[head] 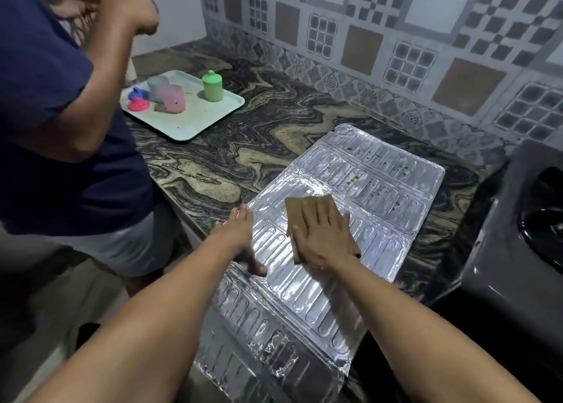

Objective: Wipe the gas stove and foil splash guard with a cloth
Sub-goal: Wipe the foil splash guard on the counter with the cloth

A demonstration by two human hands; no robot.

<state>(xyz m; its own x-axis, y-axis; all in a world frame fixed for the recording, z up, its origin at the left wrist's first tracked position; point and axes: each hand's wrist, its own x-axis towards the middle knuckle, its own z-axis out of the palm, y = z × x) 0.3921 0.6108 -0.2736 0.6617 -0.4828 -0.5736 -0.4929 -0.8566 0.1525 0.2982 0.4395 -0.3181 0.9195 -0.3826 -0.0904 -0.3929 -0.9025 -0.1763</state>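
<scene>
The foil splash guard [350,195] lies flat on the marbled counter, its near end hanging over the counter's front edge. Brown specks dot its far panel. A tan folded cloth [304,206] lies on the guard's middle panel. My right hand [327,238] presses flat on the cloth with straight fingers. At the guard's left edge my left hand [240,238] rests flat with the thumb on the foil. The black gas stove [518,238] stands at the right, partly cut off by the frame.
Another person in a dark blue shirt [54,113] stands at the left, close to the counter, arm raised. A pale tray [210,113] at the back left holds a green lidded container [212,86], plastic cups and pink and blue lids. A tiled wall [396,37] backs the counter.
</scene>
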